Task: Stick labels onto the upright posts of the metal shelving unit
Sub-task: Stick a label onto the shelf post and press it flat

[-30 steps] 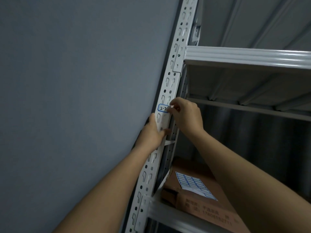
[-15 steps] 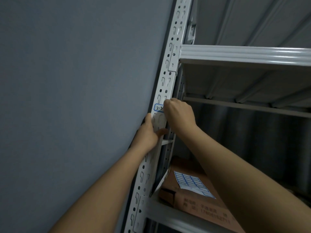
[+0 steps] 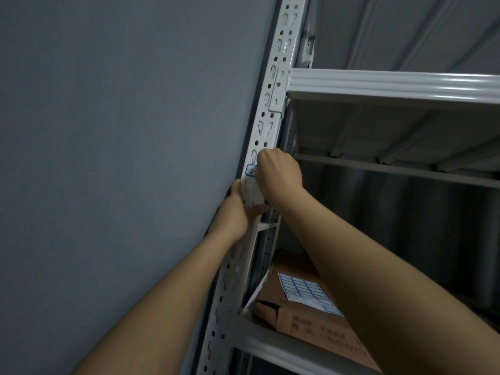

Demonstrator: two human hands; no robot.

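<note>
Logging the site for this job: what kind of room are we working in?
Likely a storeroom or stockroom: a slotted metal shelving post against a plain grey wall, a cardboard box on the shelf, with a sheet of blue-bordered labels on it.

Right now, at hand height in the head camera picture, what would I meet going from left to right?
Grey wall → left hand → blue-bordered label on the white upright post → right hand → dark shelf interior.

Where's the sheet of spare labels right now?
In the head view, lower right: the white sheet of blue-bordered labels lies flat on the brown cardboard box on the shelf, right of the white perforated metal post, below the right hand.
</note>
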